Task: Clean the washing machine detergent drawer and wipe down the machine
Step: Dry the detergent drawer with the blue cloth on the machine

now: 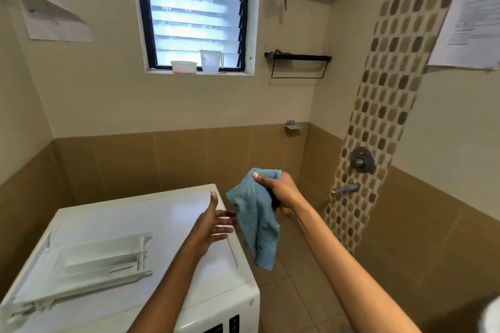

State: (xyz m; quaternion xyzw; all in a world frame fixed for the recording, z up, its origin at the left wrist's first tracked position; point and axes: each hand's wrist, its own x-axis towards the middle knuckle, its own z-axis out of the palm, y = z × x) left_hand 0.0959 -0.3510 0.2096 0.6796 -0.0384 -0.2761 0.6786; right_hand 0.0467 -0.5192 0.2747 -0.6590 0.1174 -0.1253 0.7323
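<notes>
The white washing machine (178,213) stands at the lower left. Its white detergent drawer (89,270), pulled out of the machine, lies on the machine's top at the left. My right hand (281,192) grips the top of a blue cloth (257,224), which hangs down in the air beside the machine's right edge. My left hand (213,224) is held above the machine's top with its fingers spread straight, their tips close to the cloth's left edge. It holds nothing.
A louvred window (193,12) with a bowl (184,67) and a measuring jug (211,61) on its sill is in the far wall. Two black wall shelves (297,57) hang to its right. A shower valve (362,161) and tap (345,189) sit on the right wall.
</notes>
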